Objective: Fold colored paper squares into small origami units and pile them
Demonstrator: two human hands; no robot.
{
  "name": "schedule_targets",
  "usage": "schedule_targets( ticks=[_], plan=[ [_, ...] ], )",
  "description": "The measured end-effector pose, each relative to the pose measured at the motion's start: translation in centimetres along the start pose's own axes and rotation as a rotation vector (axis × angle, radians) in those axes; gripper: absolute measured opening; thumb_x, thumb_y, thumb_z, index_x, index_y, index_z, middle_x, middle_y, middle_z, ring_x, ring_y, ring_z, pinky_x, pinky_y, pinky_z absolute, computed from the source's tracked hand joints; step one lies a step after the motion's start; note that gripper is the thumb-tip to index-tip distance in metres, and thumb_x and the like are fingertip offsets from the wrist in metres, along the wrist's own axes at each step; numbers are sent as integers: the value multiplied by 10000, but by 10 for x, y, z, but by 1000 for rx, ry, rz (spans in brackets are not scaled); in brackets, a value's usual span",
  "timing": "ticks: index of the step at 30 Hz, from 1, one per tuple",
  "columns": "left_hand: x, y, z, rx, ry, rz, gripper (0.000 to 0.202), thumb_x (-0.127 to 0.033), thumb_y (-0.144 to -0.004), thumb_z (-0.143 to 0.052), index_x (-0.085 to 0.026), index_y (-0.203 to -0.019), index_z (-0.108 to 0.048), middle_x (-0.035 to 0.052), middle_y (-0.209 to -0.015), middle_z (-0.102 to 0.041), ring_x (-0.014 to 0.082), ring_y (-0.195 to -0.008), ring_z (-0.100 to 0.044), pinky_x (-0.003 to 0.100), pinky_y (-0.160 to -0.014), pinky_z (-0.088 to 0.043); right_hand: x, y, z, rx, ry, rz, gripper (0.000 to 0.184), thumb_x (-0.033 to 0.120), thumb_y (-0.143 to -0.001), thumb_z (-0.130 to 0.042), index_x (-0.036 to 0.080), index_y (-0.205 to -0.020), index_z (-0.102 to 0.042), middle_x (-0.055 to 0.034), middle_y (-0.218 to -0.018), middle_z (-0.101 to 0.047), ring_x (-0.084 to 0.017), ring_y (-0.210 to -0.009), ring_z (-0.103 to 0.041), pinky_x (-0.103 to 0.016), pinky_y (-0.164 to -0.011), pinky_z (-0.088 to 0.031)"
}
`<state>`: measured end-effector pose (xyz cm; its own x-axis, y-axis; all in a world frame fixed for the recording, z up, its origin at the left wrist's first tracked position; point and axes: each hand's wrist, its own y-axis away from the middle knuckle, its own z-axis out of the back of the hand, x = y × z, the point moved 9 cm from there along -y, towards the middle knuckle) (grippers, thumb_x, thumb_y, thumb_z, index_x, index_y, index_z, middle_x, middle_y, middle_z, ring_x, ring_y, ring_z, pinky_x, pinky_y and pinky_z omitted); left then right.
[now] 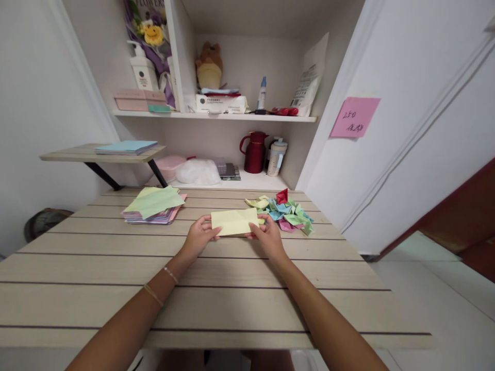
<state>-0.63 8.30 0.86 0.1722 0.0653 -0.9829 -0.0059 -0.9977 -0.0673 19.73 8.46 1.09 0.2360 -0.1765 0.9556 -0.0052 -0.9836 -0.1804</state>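
A pale yellow sheet of paper (234, 221), wider than it is tall and with faint creases, is held up between both hands just above the table. My left hand (201, 234) pinches its left end, thumb on the near face. At the right end my right hand (267, 234) grips it the same way, the fingers behind mostly hidden. Just beyond my right hand lies a heap of folded paper pieces (288, 212) in green, blue, yellow, pink and red. To the left, a stack of coloured paper sheets (154, 205) rests with a light green one on top.
The slatted wooden table (232, 304) spreads beneath my arms. A small raised shelf (77, 153) at the left bears blue-topped paper sheets (127, 147). Behind the table, a red jug (255, 153) and a pale bottle (276, 158) stand in a white shelf unit. A pink note (355, 117) hangs on the right wall.
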Motion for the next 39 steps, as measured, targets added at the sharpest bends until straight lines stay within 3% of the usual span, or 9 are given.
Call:
schedule_targets(
  ticks=[5, 12, 14, 17, 21, 24, 29, 33, 39],
  plan=[
    [2, 4, -11, 103, 53, 42, 681, -254, -596, -727, -169, -1189, -404, 93, -857, -672, 169, -698, -637, 249, -565, -500, 4, 1, -4, 32, 109, 63, 504, 353, -704, -619, 202, -1107, -357, 26, -573, -620, -148, -452, -598, -260, -466, -499],
    [6, 1, 0, 48, 57, 21, 603, -283, -584, -732, -131, -1118, -499, 80, -788, -672, 177, -680, -637, 246, -591, -478, 15, 14, -25, 203, 230, 152, 742, 303, -673, -670, 221, -1292, -269, 34, -610, -601, -129, -495, -576, -249, -483, -492],
    [4, 1, 2, 33, 66, -2, 578, -284, -590, -726, -141, -1105, -506, 63, -762, -667, 163, -654, -631, 227, -560, -467, 16, 21, -39, 327, 300, 174, 759, 283, -635, -706, 219, -1288, -326, 14, -645, -622, -142, -565, -598, -253, -525, -496],
    [2, 3, -3, 61, 70, 0, 505, -293, -604, -712, -159, -1059, -536, 35, -712, -657, 136, -584, -610, 200, -501, -440, 14, 29, -53, 444, 361, 205, 544, 289, -651, -691, 205, -1159, -516, -37, -763, -662, -166, -686, -626, -278, -617, -504],
    [0, 10, -19, 186, 53, 44, 384, -261, -605, -712, -123, -951, -617, 47, -729, -661, 115, -588, -599, 191, -526, -437, 20, 23, -45, 312, 382, 259, 316, 311, -661, -676, 189, -951, -649, -56, -810, -678, -173, -691, -626, -290, -645, -500],
    [-4, 17, -31, 280, 63, 61, 455, -194, -552, -744, -112, -982, -619, 75, -792, -679, 152, -701, -626, 232, -636, -464, 26, 16, -28, 161, 354, 258, 210, 340, -660, -672, 186, -802, -677, -52, -759, -679, -174, -648, -616, -296, -622, -497],
    [-4, 25, -42, 394, 114, 114, 683, -78, -434, -784, -132, -1078, -564, 137, -984, -661, 227, -876, -622, 308, -754, -470, 23, 12, -25, 200, 207, 171, 446, 294, -502, -779, 189, -912, -637, -24, -697, -649, -178, -642, -604, -303, -616, -505],
    [-2, 24, -42, 394, 87, 98, 676, -93, -460, -781, -137, -1093, -548, 140, -999, -654, 225, -889, -620, 316, -771, -470, 24, 14, -30, 224, 230, 171, 366, 319, -538, -757, 183, -858, -642, -38, -749, -655, -179, -667, -603, -297, -622, -494],
    [-4, 14, -30, 250, 8, -6, 394, -200, -570, -738, -126, -934, -607, 93, -888, -673, 184, -843, -622, 293, -781, -460, 24, 13, -20, 117, 353, 194, 209, 378, -685, -631, 170, -680, -608, -11, -603, -617, -131, -530, -536, -234, -492, -410]
  ],
)
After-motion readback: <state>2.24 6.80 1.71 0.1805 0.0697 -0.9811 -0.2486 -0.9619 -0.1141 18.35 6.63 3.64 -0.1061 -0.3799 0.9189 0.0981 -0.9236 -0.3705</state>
